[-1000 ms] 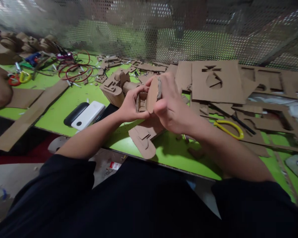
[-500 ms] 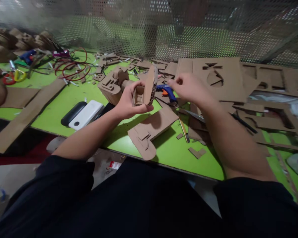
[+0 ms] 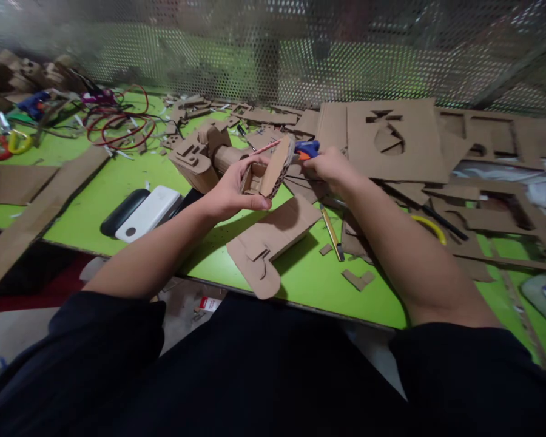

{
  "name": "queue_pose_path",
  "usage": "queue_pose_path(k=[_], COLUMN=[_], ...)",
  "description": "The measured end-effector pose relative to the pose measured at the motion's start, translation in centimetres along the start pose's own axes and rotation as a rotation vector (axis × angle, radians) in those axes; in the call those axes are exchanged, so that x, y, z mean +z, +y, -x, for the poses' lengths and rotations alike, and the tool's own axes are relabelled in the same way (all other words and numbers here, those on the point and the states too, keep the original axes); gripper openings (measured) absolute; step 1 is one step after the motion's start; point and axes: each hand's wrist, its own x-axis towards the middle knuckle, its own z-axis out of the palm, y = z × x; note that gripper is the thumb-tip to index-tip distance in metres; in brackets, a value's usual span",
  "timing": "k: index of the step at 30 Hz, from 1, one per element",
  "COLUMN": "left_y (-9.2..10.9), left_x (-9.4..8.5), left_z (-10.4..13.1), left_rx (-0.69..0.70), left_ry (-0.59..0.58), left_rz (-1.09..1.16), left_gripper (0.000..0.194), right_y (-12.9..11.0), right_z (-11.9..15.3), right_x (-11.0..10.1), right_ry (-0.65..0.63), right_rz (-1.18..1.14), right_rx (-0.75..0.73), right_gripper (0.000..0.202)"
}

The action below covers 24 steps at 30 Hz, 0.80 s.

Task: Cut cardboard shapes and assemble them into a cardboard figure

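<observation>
Small open brown cardboard box, ridged cardboard inside, an upright-tilted rounded cardboard panel at its edge: pinched between the thumb and curled fingers of the left hand. Blue glue gun with orange trigger: beyond the panel, in the right hand, fingers bent around its handle, forearm reaching forward. Below the left fingertips: brown L-shaped cardboard form. Nearer the body than the right fingers: yellow slim cutter.

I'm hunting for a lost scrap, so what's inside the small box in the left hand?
In the box, held by the left hand, cardboard inner walls show. The rounded panel covers the rest, so a scrap there can't be ruled out.
</observation>
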Motion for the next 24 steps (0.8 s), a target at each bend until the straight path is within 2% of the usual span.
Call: queue_pose_path(k=[3, 6, 10, 14, 17, 20, 24], left_y=[0.2, 0.6, 0.5, -0.1, -0.1, 0.3, 0.2], left_x=[-0.4, -0.5, -0.8, -1.2, -1.1, -0.4, 0.2], left_z=[-0.3, -0.5, -0.8, -1.2, -1.1, -0.7, -0.9], left_rx=[-0.096, -0.074, -0.081, -0.102, -0.075, -0.087, -0.079], left_ry=[-0.149, -0.138, -0.083, -0.071, -0.029, 0.106, 0.379], left_rz=[0.07, 0.056, 0.023, 0.123, 0.148, 0.212, 0.257], left_gripper=[0.089, 0.093, 0.11, 0.125, 0.131, 0.117, 0.073], right_y=[-1.6, -4.3, -7.7, -9.5, -9.8, -9.5, -9.1], right_z=[0.4, 2.7, 7.4, 10.6, 11.2, 10.8, 10.7], right_x=[-0.8, -2.0, -2.6, -1.8, -1.6, -1.6, -1.0], right_ry=[-0.005, -0.143, -0.351, -0.476, -0.448, -0.364, -0.361], right_rz=[-0.241, -0.567, -0.581, -0.696, -0.727, -0.726, -0.7], right_rx=[-0.038, -0.167, -0.228, -0.193, -0.162, -0.109, -0.098], right_gripper=[0.031, 0.048, 0.062, 0.038, 0.028, 0.029, 0.036])
